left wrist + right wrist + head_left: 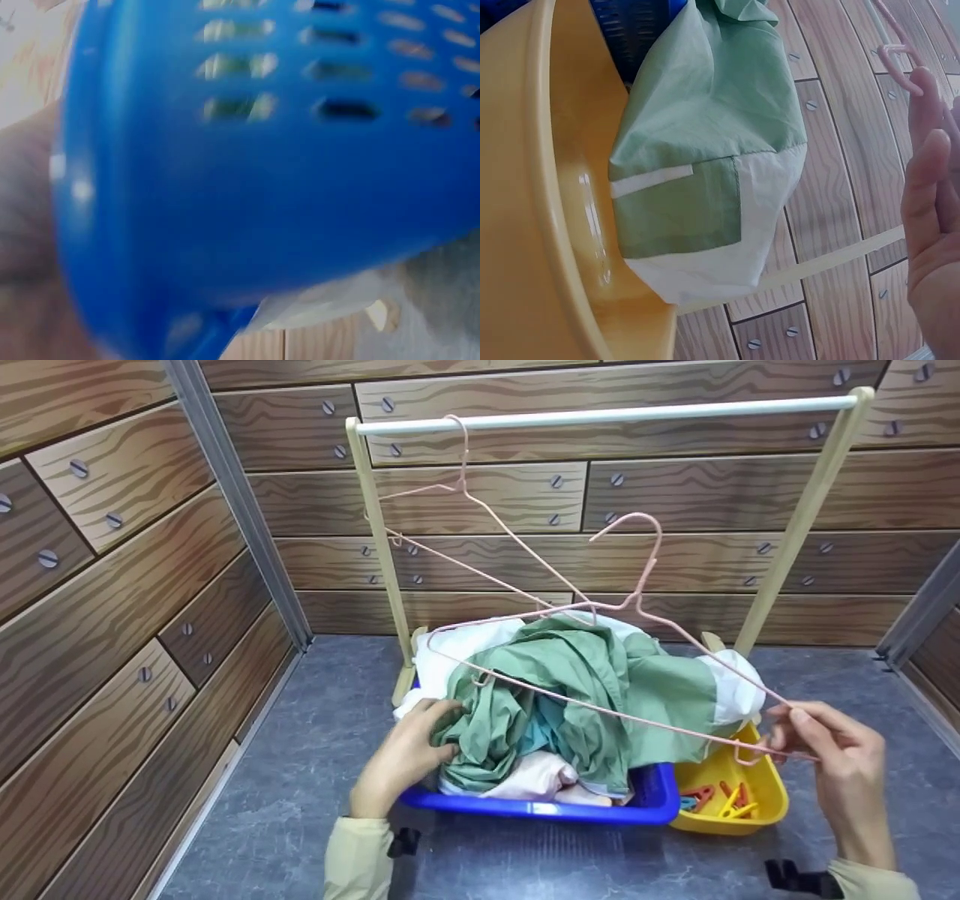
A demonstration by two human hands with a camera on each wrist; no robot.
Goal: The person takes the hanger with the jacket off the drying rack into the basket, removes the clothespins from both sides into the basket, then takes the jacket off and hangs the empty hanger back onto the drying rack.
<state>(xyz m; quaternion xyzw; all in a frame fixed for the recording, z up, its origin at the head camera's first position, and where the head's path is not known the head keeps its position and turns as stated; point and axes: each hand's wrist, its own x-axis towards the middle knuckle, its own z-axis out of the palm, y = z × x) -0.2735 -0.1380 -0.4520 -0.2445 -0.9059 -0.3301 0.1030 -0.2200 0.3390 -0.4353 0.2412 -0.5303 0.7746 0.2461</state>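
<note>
My right hand (847, 750) pinches one corner of a pink clothes hanger (651, 577), which is held tilted above the laundry with its hook upward. A green and white garment (570, 667) lies heaped in a blue basket (540, 808). At the heap's left side, my left hand (405, 750) touches the green cloth, thumb and fingers spread apart. The left wrist view shows mostly the basket's slotted wall (262, 180), blurred. In the right wrist view, a white-edged part of the garment (697, 202) hangs by a yellow tub.
Another pink hanger (464, 457) hangs on the white rail (600, 418) of a wooden rack (810, 517) behind the basket. The yellow tub (772, 802) beside the basket contains several coloured clothespins (735, 802). Wood-patterned walls (142, 607) enclose the grey surface (300, 780).
</note>
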